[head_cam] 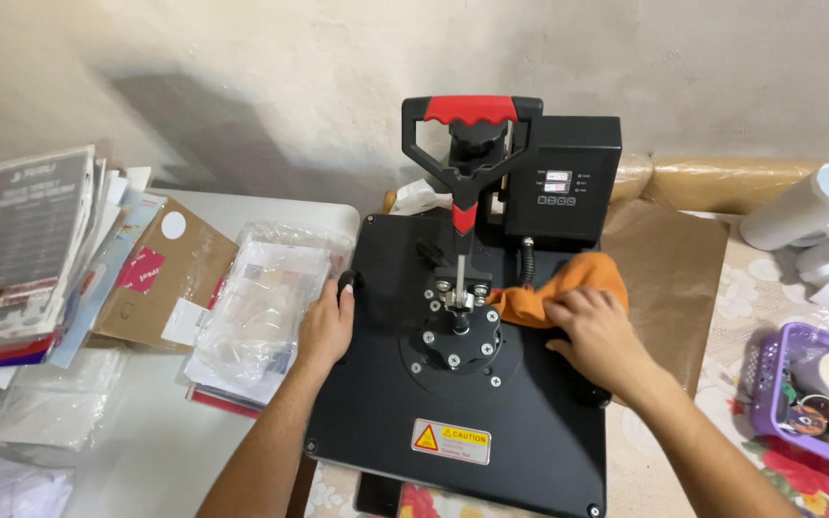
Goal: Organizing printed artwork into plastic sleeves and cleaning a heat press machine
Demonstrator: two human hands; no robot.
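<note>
A black heat press [520,422] sits on the table in front of me, its flat top plate closed, with a red and black handle [470,115] standing up at the back and a black control box [562,177] behind it. My right hand [595,331] presses an orange cloth [568,283] against the top plate beside the central screw mount [458,321]. My left hand [326,321] rests on the plate's left edge, fingers curled over the rim by a small black knob [345,280].
Plastic-wrapped sheets [261,307], a brown cardboard envelope [165,273] and stacked packets [26,249] lie to the left. Brown paper [669,269] lies on the right, white mugs [822,216] stand at the far right, and a purple basket [784,360] holds tape and stickers.
</note>
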